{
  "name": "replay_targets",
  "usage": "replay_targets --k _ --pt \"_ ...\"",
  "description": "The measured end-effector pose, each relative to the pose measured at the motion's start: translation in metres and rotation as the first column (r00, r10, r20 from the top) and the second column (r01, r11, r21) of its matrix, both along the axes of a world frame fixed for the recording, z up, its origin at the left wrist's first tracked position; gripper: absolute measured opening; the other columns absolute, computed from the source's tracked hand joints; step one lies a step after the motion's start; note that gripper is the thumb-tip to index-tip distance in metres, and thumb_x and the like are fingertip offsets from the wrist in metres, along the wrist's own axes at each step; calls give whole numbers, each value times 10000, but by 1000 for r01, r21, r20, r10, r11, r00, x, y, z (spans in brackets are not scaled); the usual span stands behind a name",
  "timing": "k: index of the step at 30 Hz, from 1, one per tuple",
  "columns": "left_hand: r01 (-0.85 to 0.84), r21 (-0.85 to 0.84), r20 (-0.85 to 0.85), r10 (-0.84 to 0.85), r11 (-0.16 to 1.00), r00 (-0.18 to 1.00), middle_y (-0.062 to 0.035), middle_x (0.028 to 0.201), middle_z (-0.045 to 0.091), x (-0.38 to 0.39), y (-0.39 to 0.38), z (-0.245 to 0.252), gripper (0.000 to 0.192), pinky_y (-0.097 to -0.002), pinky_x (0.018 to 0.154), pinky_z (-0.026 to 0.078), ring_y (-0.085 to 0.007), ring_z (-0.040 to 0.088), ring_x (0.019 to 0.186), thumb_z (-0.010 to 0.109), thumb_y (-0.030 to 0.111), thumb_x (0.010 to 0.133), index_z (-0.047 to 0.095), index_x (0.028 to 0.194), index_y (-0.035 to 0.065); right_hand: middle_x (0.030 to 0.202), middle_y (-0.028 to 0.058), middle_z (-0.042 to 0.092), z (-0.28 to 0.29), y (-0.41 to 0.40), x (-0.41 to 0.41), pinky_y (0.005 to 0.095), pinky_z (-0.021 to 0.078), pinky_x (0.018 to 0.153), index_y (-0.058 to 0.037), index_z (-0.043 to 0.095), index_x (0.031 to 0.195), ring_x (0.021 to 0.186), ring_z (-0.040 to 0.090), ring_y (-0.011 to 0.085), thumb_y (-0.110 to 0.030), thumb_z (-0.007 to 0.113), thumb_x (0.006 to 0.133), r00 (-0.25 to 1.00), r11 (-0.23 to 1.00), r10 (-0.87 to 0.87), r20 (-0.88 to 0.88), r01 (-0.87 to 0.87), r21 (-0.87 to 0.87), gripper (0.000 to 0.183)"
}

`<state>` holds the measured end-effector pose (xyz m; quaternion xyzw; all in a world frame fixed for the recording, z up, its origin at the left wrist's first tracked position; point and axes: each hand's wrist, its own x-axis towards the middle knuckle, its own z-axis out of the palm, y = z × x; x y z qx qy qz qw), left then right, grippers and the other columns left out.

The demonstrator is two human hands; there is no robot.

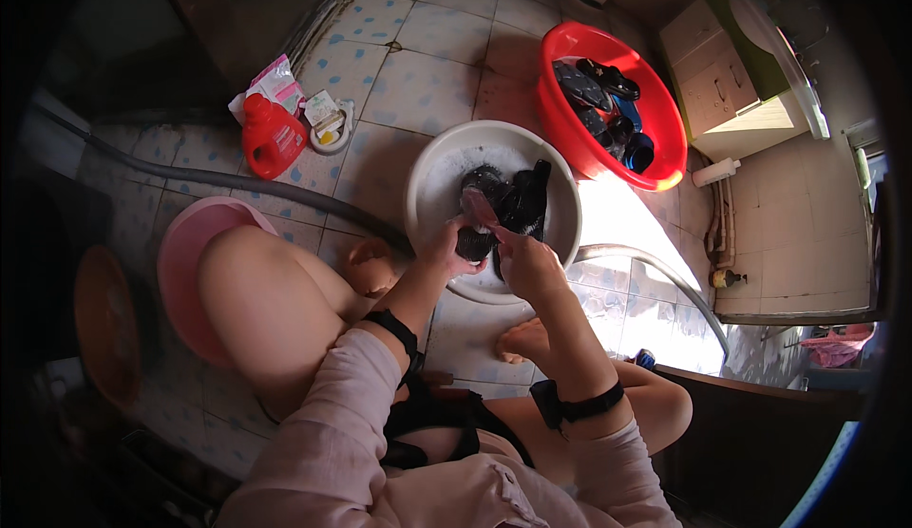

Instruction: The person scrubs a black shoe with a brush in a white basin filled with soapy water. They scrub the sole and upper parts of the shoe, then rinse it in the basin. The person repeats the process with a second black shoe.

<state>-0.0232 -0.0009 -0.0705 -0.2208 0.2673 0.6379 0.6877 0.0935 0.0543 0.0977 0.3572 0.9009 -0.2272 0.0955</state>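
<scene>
A white basin (413, 204) with sudsy water (443, 165) stands on the floor in front of me. Over it, my left hand (456, 249) grips a wet black shoe (473, 244), its ribbed end towards me. My right hand (531, 266) holds a pink scrubbing brush (480, 209) by the handle, its head over the shoe and partly hiding it. Another black shoe (533, 186) rests in the basin, just right of the brush. Foam clings to the basin's inner wall.
A red basin (673, 122) with several dark shoes (583, 85) stands at the far right. Left are a red detergent bottle (272, 136), a pink-and-white packet (276, 85) and a soap dish (335, 145). A grey hose (214, 177) crosses the tiles; a pink basin (174, 264) sits beside my left knee.
</scene>
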Motion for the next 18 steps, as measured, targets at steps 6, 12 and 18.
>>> replay_targets --k 6,12,18 --pt "-59 -187 -303 0 981 953 -21 1062 547 17 3 5 446 -480 714 396 -221 499 967 667 195 760 501 1166 273 941 190 671 -67 29 -19 469 501 800 -199 494 1304 888 649 369 -200 409 904 976 985 -148 157 132 110 409" --pt "-155 -333 -387 15 930 922 -7 1033 583 19 10 6 490 -445 639 430 -204 560 878 642 349 827 465 1283 321 927 219 653 -40 18 -1 483 486 804 -183 584 1203 892 630 391 -226 462 898 999 1000 18 41 -18 -2 331" --pt "-158 -322 -497 -25 933 868 -7 1035 593 30 15 3 535 -384 521 446 -158 575 814 620 389 848 420 1340 326 912 206 668 -61 43 -31 472 496 828 -177 576 1180 889 645 377 -231 406 919 983 987 -22 181 -7 159 316"
